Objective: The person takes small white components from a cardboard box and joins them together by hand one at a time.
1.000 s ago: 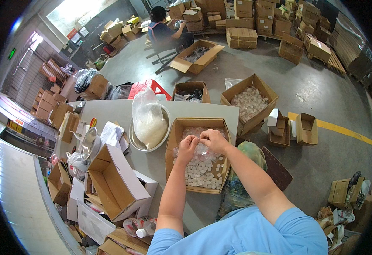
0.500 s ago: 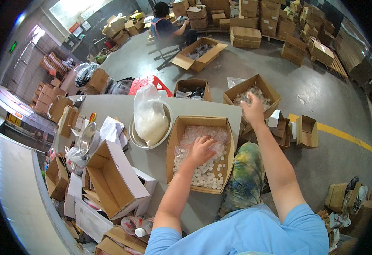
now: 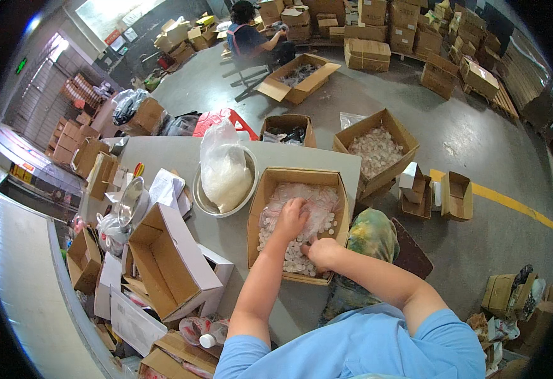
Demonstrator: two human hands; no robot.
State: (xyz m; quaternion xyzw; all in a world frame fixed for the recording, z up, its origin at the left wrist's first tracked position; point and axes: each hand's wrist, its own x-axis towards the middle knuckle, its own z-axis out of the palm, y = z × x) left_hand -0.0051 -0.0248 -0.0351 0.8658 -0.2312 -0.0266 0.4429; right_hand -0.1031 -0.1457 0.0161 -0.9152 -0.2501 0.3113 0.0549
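Note:
A shallow cardboard box [image 3: 255, 252] on the grey table holds small clear plastic bags [image 3: 321, 197] at its far side and loose white round pieces [image 3: 294, 260] at its near side. Over the bags is my left hand [image 3: 293, 218], its fingers curled together; whatever they hold is hidden. My right hand [image 3: 324, 252] reaches across the box's right wall into the white pieces, fingers bent and drawn together, and I cannot see what is between them. To the far right, a deeper open carton [image 3: 387, 169] contains many small clear packets [image 3: 375, 151].
A metal basin [image 3: 251, 189] with a bag of white material [image 3: 226, 180] stands left of the box. An empty white-sided carton [image 3: 169, 265] lies farther left on the table [image 3: 226, 243]. A patterned cloth-covered shape [image 3: 372, 237] is close by my right forearm. Another person [image 3: 251, 41] sits across the room.
My right hand has come back from the carton of packets into the shallow box, down to the white pieces. My left hand's fingers, spread over the bags before, are now curled.

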